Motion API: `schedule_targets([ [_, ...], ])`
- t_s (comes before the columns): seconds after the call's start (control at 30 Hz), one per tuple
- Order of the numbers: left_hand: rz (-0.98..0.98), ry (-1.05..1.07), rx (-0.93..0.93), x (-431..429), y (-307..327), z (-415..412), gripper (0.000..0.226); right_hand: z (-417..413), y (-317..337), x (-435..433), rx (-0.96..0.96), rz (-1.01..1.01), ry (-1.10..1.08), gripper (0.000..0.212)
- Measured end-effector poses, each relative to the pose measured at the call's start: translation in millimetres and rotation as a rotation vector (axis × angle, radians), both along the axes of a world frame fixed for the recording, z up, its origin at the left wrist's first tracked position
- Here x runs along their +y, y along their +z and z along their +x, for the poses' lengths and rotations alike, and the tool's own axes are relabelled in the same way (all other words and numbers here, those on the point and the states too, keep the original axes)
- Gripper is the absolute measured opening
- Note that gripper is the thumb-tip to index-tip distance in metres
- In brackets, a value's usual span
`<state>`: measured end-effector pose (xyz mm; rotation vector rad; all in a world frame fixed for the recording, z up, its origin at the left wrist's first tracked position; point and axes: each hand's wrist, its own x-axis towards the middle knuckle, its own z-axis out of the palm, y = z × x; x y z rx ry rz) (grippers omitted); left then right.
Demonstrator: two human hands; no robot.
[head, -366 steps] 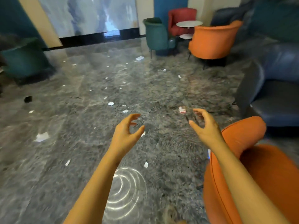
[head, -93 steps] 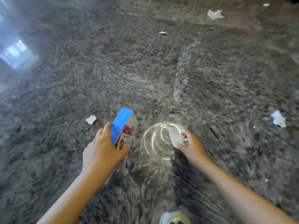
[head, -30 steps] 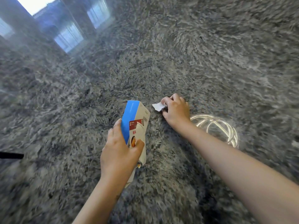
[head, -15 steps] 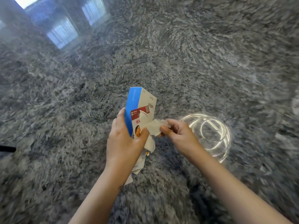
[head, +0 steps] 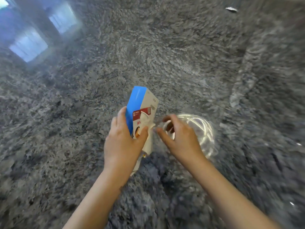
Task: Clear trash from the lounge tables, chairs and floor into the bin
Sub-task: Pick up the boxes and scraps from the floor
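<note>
My left hand (head: 123,146) grips a blue and white carton (head: 142,100), held upright over the grey marble floor. Its thumb pins white paper scraps (head: 149,129) against the carton's front. My right hand (head: 181,139) hovers just right of the carton, motion-blurred, with its fingers loosely curled and nothing visible in them. Its fingertips are a short way from the pinned paper.
A white paper scrap (head: 231,9) lies on the floor at the far top right. Two tiny white bits (head: 298,144) (head: 291,203) lie at the right edge. A ring-shaped lamp reflection (head: 204,129) shines on the floor behind my right hand. No bin or furniture is in view.
My right hand picked a paper scrap off the floor, brought it to the carton and tucked it under my left thumb. It has now let go and drawn slightly right.
</note>
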<state>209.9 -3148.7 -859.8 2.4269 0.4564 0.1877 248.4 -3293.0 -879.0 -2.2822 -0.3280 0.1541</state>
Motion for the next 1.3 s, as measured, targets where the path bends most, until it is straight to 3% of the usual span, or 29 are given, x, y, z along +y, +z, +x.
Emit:
schedule_targets([
  [0.4,-0.04,-0.361,0.087,-158.1,203.6,-33.6,0.068,-84.4,211.0,-168.7,0.014,-0.071,-0.434,0.032],
  [0.57,-0.014,-0.571,0.114,-236.3,306.1,-11.6,0.071,-88.9,300.5,-242.3,0.04,-0.033,-0.637,0.034],
  [0.7,0.034,-0.731,0.135,-303.3,352.0,16.8,0.071,-78.3,342.7,-303.7,0.034,0.024,-0.83,0.029],
  [0.93,0.059,-0.829,0.111,-412.5,360.0,67.5,0.073,-58.2,341.8,-408.8,0.029,0.06,-1.062,0.025],
  [1.3,0.048,-0.846,0.225,-590.7,262.7,138.9,0.075,-22.6,239.8,-600.9,0.201,-0.025,-1.154,0.032],
])
